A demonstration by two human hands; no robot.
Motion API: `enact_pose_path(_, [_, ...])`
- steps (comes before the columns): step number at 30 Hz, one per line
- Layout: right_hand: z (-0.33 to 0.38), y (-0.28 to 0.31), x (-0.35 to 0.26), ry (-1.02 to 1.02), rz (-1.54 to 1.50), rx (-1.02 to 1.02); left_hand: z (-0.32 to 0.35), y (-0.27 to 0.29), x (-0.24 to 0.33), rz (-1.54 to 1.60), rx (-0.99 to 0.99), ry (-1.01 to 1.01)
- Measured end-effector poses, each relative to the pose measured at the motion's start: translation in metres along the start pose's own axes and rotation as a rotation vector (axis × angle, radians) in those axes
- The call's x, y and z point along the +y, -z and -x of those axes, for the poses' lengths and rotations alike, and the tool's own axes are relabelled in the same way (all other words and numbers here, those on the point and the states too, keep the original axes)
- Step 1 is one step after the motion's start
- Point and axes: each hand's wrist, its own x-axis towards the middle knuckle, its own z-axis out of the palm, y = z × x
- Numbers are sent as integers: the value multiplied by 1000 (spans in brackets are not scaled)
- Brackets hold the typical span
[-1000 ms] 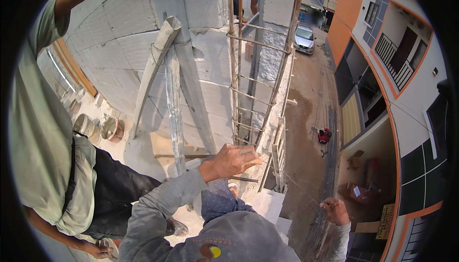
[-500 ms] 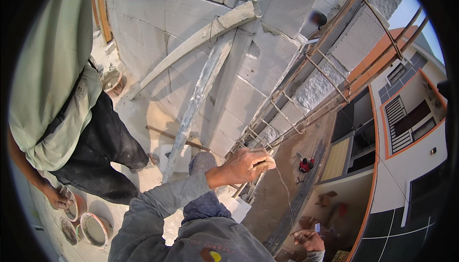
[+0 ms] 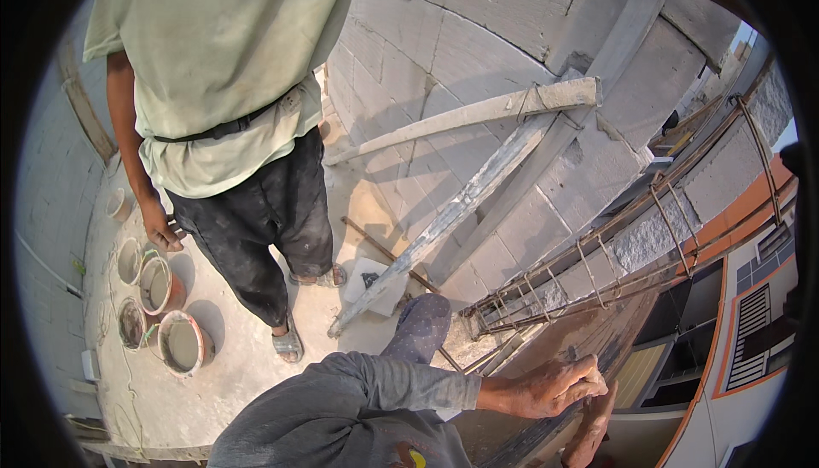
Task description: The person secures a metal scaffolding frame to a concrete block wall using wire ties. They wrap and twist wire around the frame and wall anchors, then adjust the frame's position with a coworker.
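Observation:
My left hand (image 3: 550,389) reaches out to the right in a grey sleeve, its fingers bent into a closed pinch. Whatever is between them is too small or hidden to make out. My right hand (image 3: 591,428) comes up from the lower edge and meets the left one at the fingertips. Its own fingers are mostly hidden, so their grip does not show. Just beyond both hands runs a rusty steel rebar cage (image 3: 583,268) with square ties, slanting along the edge of the pale block wall (image 3: 503,37). Neither hand touches the cage.
A co-worker (image 3: 226,84) in a pale green shirt stands at left. Several mortar buckets (image 3: 205,350) sit on the concrete floor (image 3: 243,400). Two braces, a curved plank (image 3: 478,118) and a straight timber (image 3: 461,212), lean at the wall. Beyond the cage the ground drops far below.
My view has swung left. My hands, apart before with a thin strand hanging from the left, are now together. The strand no longer shows. The co-worker appears more fully.

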Motion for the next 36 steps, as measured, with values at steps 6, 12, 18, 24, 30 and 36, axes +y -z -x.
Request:
enact_pose_path(6, [0,-98,55,-22,49,-145,-7,13,-4,823,478,254])
enact_pose_path(12, [0,-119,95,64,361,-244,-8,98,9,785,907,297])
enact_pose_path(18, [-45,-96,89,298,838,-186,15,153,29,752,976,161])
enact_pose_path(24, [-3,-91,117,-12,393,-534,49,153,-24,728,1083,387])
enact_pose_path(30, [15,-117,80,-369,-178,-586,72,72,-86,617,1146,820])
enact_pose_path(36, [62,-122,99,-372,78,-217,91,59,-133,490,565,1048])
